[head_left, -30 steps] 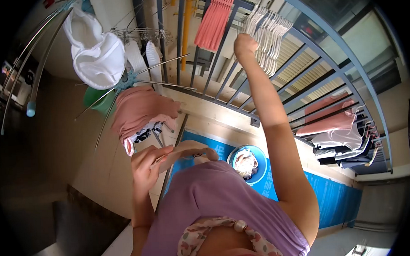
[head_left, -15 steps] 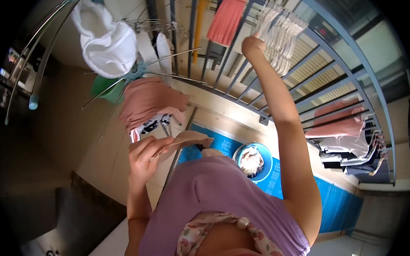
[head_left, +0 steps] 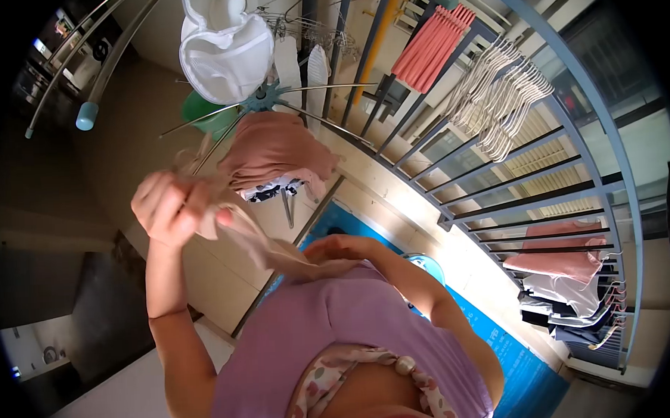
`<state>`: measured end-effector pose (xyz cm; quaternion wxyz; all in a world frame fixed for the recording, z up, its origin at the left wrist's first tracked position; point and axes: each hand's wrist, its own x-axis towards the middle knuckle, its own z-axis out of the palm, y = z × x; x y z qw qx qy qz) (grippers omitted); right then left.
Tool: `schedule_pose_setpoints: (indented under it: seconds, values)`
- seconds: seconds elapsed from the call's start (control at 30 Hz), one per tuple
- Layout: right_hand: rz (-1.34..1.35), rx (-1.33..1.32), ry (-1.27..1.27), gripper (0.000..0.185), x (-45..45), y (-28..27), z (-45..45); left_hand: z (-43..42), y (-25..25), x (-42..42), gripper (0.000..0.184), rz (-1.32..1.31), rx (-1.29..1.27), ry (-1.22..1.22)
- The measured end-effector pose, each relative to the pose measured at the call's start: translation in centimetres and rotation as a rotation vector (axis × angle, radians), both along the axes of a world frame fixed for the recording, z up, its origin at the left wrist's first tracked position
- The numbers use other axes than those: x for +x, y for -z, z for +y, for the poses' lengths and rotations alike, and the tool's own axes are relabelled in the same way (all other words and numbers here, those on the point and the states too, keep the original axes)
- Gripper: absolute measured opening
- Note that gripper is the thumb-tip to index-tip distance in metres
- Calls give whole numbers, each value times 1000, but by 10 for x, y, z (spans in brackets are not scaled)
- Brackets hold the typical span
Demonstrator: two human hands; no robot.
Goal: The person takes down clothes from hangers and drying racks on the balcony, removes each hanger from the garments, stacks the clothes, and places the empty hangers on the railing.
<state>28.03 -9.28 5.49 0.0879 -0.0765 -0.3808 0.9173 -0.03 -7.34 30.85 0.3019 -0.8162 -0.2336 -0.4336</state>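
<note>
My left hand (head_left: 172,208) is raised at the left, somewhat blurred, with its fingers closed on a beige garment (head_left: 258,238). Blurred thin loops show just above that hand; I cannot make out what they are. The cloth stretches down to the right, in front of my chest. There my right hand (head_left: 344,250) is bent in towards my body, its fingers curled at the garment's lower end and partly hidden by it. Whether a hanger is also in the right hand, I cannot tell.
White hangers (head_left: 498,101) and pink hangers (head_left: 434,48) hang on the railing (head_left: 499,191). A metal-armed rack (head_left: 263,96) holds a white mesh item (head_left: 227,57) and pink clothing (head_left: 276,152). A blue basin (head_left: 427,265) stands on a blue mat (head_left: 517,354). Clothes (head_left: 557,251) hang at right.
My right hand has come away from the white hangers and down to the garment at my chest. My left hand has moved up and left, stretching the cloth. The view has shifted.
</note>
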Motion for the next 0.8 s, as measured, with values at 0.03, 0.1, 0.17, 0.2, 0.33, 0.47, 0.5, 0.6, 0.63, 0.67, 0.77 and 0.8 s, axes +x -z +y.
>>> schedule_pose_setpoints:
  seconds: [0.03,0.1,0.17,0.2,0.33,0.47,0.5,0.6,0.63,0.67,0.77,0.8]
  values:
    - [47,46,76,62,3,-11,-2,3,5,-10,28,-2,21,-23]
    - [-176,212,216,41,14,-7,23,12,15,-29,25,-7,58,-63]
    - [-393,306,540,23,32,-15,69,25,18,-57,22,135,31,-108]
    - [-391,130,674,16,39,-44,89,31,20,-68,20,205,22,-130]
    - [-532,767,1007,13,53,-63,169,50,51,-88,23,464,-137,-133]
    - [-656,1078,922,29,46,-5,239,68,129,-105,21,596,-614,-237]
    - [-827,1170,827,38,47,17,246,70,156,-109,26,621,-688,-319]
    - [-1378,1564,647,59,50,79,248,72,254,-128,49,601,-655,-630]
    - [-1466,1458,577,64,53,87,230,65,280,-126,62,646,-763,-832]
    - [-1381,1459,630,63,63,89,203,58,288,-119,69,615,-775,-798]
    - [-1219,1169,441,57,112,93,119,26,329,-115,80,167,-849,-574]
    - [-1195,1055,430,51,138,108,88,14,338,-113,79,188,-916,-677]
